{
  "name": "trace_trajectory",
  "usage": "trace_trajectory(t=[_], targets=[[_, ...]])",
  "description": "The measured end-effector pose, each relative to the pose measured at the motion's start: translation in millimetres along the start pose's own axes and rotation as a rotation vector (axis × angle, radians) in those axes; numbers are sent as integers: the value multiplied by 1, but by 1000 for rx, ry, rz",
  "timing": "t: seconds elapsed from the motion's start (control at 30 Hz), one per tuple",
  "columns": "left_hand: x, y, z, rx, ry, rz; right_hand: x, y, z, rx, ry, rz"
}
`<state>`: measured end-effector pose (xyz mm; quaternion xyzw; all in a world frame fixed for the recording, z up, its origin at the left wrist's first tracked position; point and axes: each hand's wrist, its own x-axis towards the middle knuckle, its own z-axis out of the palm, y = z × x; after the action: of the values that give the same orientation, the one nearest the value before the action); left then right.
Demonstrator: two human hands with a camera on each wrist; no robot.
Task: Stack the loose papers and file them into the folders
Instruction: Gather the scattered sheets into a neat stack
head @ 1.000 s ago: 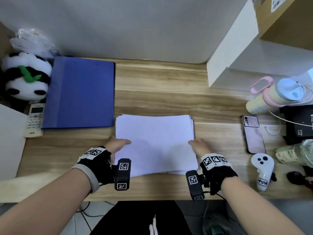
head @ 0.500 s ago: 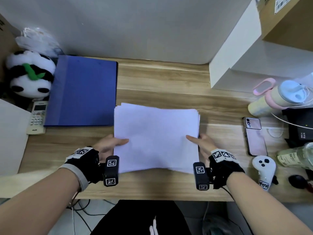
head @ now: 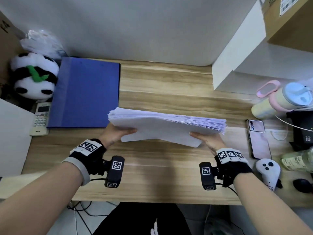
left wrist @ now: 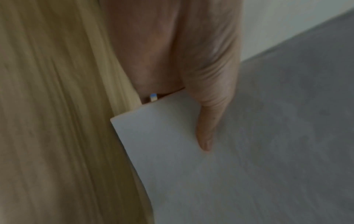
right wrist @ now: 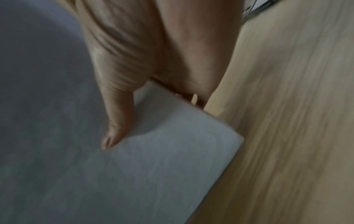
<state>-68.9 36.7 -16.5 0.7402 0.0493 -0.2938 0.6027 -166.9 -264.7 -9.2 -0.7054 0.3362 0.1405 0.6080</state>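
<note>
Left hand (head: 115, 135) and right hand (head: 209, 141) are gripping the gathered paper stack (head: 166, 127) mid-air; filing into the closed blue folder (head: 86, 94), far left, is remaining.

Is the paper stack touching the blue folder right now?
Apart. In the head view both hands hold the stack tilted above the desk, and bare wood shows between its left corner and the folder.

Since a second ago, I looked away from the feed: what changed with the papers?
The paper stack was lifted off the desk and tilted up on edge; the left hand and right hand, earlier resting at its sides, now grip it, thumbs on top. The blue folder and phone stayed put.
</note>
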Motion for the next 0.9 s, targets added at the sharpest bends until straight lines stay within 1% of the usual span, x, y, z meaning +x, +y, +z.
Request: trace_trajectory(t=[0.03,0.1,0.13,0.23,0.27,0.33,0.4,0.5,0.57,0.67,0.73,0.77,0.83,0.9], targets=[[0,0,2,-19,23,2,1,-1,4,22,14,-27],[2,3,1,-75,84,3,4,-6,7,128,90,-103],[3,5,-1,-88,103,17,7,-5,5,143,123,-129],[2,7,-9,-60,86,47,9,-4,-3,110,114,-160],[1,6,-9,-42,65,44,10,0,-3,51,89,-156],[0,2,-6,-7,49,24,10,8,4,-25,71,-67],[0,-2,-2,-10,70,11,13,14,10,9,64,-34],[1,-3,-2,-47,102,23,9,5,9,96,139,-95],[1,-2,-6,-50,84,32,6,3,3,90,112,-64],[0,-4,-8,35,11,26,5,11,-1,20,78,-46],[0,-5,-5,38,34,6,6,9,5,2,38,-32],[0,-4,-4,21,62,0,6,8,7,10,48,-36],[0,-1,-3,-7,87,16,8,9,8,88,108,-110],[1,1,-6,2,59,20,8,11,5,124,139,-142]])
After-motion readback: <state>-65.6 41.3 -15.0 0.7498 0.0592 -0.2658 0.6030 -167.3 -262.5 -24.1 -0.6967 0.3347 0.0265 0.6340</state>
